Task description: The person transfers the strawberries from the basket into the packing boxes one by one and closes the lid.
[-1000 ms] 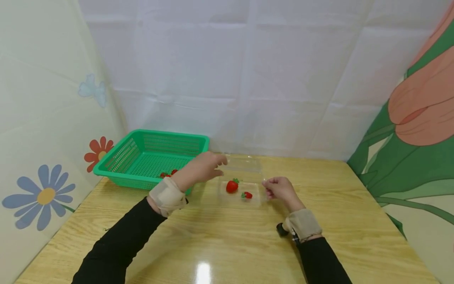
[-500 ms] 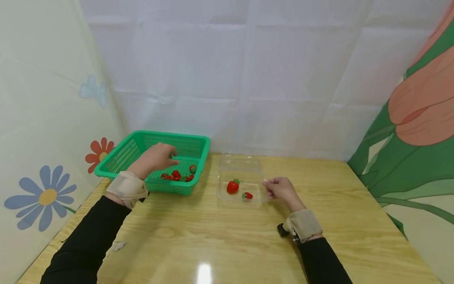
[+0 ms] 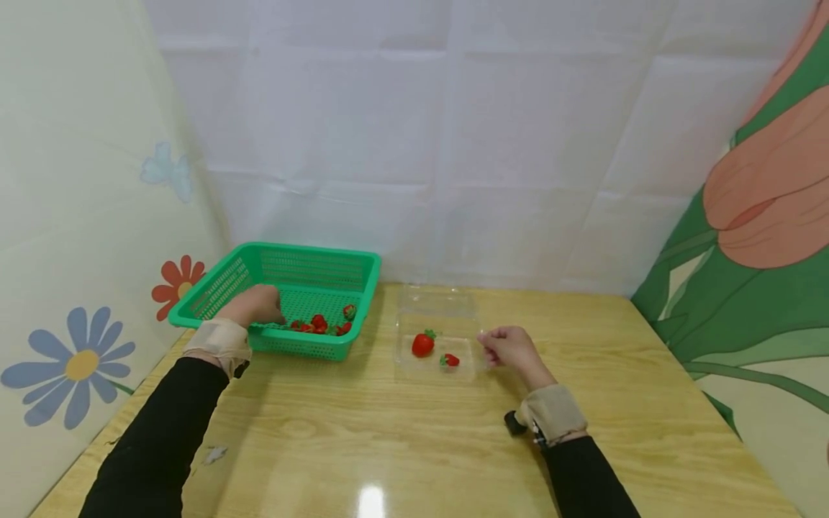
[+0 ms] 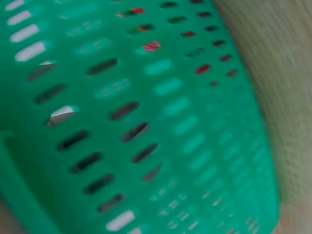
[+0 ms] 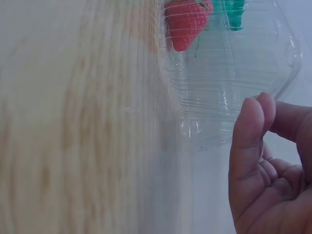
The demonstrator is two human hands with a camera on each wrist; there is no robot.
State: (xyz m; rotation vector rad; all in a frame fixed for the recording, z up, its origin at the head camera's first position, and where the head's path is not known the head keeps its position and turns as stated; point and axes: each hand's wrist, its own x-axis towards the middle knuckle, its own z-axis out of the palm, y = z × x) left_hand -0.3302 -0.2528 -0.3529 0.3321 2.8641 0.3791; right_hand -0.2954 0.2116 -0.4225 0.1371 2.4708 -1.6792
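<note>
Head view: strawberries (image 3: pixel 319 324) lie just right of nearer L hand (image 3: pixel 254 305) in green basket (image 3: pixel 372 277), its fingers' grip hidden, can't tell; R hand (image 3: pixel 512 346) pinches clear box (image 3: pixel 414 368) w/ fingertips.

No readable text, label, brand, number or sign in any view.

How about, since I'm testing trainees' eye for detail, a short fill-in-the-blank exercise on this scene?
The left hand reaches into the basket, whose colour is ____.
The clear box holds ____ strawberries.
In the head view, the larger strawberry in the box lies to the ____ of the smaller one.
The hand at the box's edge is the person's ____ one.
Missing words: green; two; left; right.
</note>
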